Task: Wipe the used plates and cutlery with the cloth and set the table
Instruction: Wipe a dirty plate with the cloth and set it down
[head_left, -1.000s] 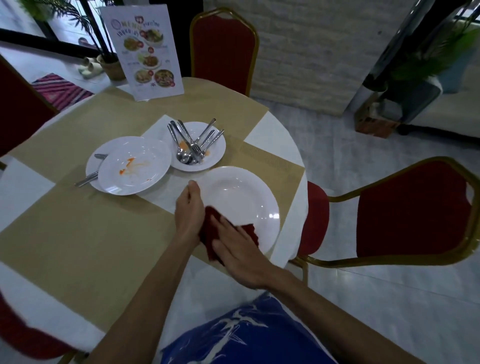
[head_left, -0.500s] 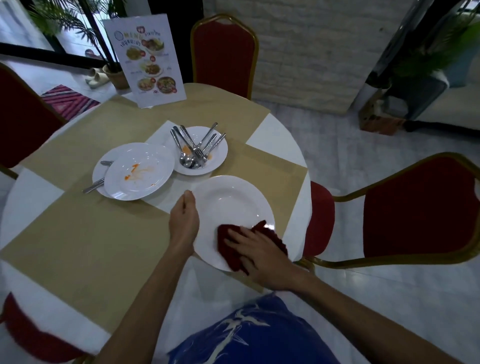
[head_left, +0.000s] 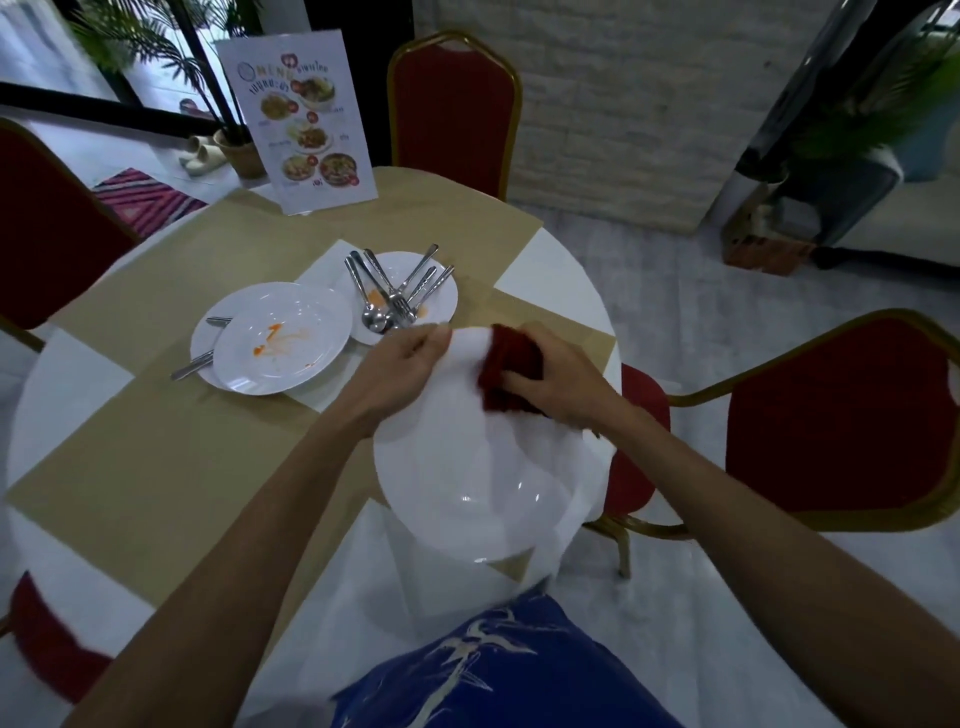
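The left hand (head_left: 402, 364) is pinched on the far rim of a large round white plate (head_left: 467, 467), thumb on top, holding it lifted and tilted toward the person over the near edge of the table. The right hand (head_left: 558, 387) is clamped around a bunched dark red cloth (head_left: 506, 366) and presses it against the plate's upper face close to that same far rim, so the two hands sit near each other at the plate's twelve o'clock. Both forearms reach forward and converge, wrists slightly bent down.

This looks like the wiping step on the first plate. Its surface appears clean and glossy, so I would judge it nearly done; the next move calls for setting it flat at a place and taking up a dirty one.

At ten o'clock from the hands, a white plate smeared with orange sauce (head_left: 283, 338) rests on another plate, with cutlery handles poking out beneath. At eleven o'clock, just past the left hand, a smaller white plate (head_left: 436, 291) carries a heap of steel spoons and forks (head_left: 395, 299), unwiped. All stand on the round table with its tan and white coverings (head_left: 156, 441). A standing printed menu card (head_left: 304, 122) is at the table's far edge.
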